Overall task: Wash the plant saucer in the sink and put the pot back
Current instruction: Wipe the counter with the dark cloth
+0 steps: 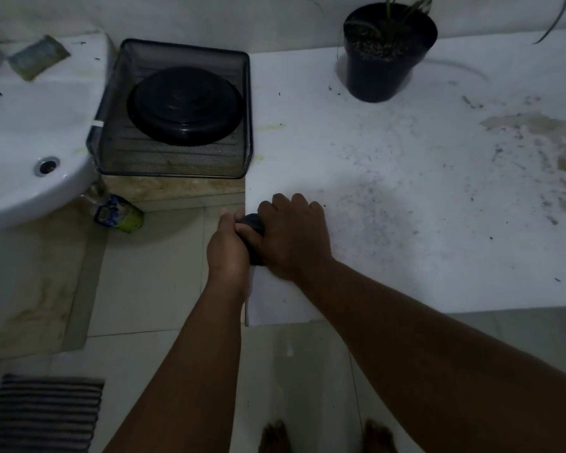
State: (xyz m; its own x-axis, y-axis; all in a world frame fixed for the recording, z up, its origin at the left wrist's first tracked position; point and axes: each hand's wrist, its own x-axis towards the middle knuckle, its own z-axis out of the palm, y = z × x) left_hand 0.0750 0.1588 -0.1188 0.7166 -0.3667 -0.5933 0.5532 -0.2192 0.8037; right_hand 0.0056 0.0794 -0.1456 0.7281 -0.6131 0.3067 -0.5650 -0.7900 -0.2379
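- The saucer (185,106) is black and round. It lies upside down in a wire basket (174,158), between the sink and the counter.
- The pot (384,57) is black, holds a green plant, and stands upright on the counter (406,191) near the back wall, well apart from the saucer.
- Both hands meet at the left front edge of the counter, around a small dark thing (254,223). I cannot tell what it is; it may be a cloth or a sponge.
- The right hand (291,237) lies on top of the dark thing, with the fingers bent over it and pressing it to the counter.
- The left hand (227,243) is beside the counter edge. Its thumb and fingers are curled on the dark thing from the left side.
- The counter is white, with dark soil crumbs and a brown wet stain (543,148) at the right.
- The white sink (30,152) is at the left, and a sponge (38,57) lies on its back rim.
- On the tiled floor there is a striped mat (43,413) at the lower left.
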